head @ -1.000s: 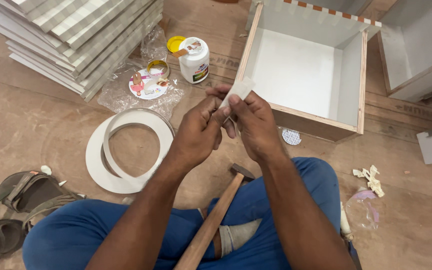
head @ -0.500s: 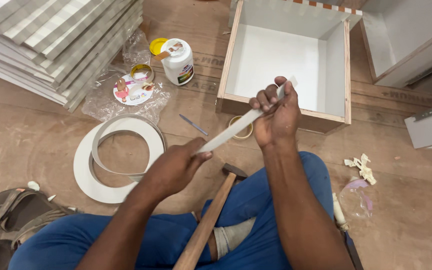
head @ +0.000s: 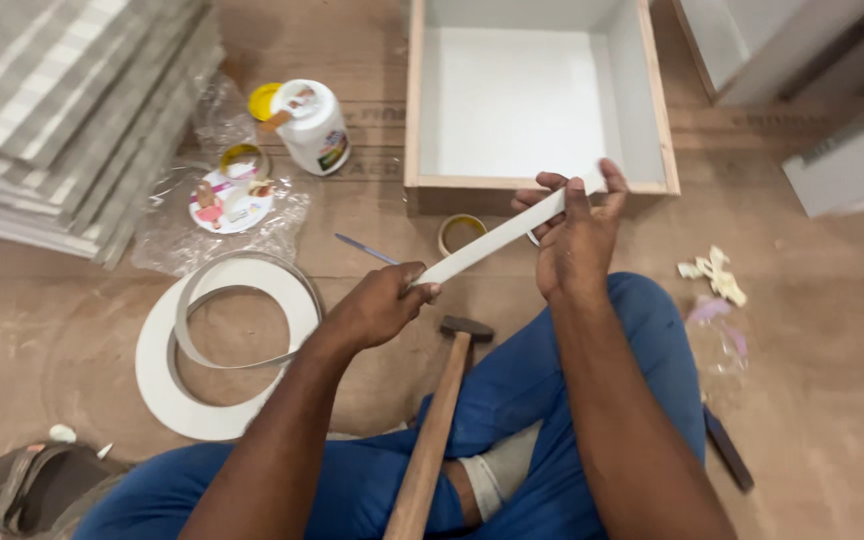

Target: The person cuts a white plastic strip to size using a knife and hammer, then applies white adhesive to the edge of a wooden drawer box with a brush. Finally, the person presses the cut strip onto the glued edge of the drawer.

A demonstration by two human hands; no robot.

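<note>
Both hands pinch a white edge-band strip (head: 497,240), held taut and slanting in the air just in front of the open white drawer box (head: 537,100). The left hand (head: 382,305) has its fingers closed on the strip's lower end; the right hand (head: 572,235) has thumb and fingers clamped on the upper end, level with the box's near wall. Behind the strip, at the foot of that wall, lies a small tape roll (head: 460,232), partly hidden by it. A blue pen (head: 364,249) lies left of the box's near corner. A white glue jar (head: 312,125) stands left of the box, and farther left a large coil of white banding (head: 222,345). A hammer (head: 447,400) rests between the legs, below the box.
</note>
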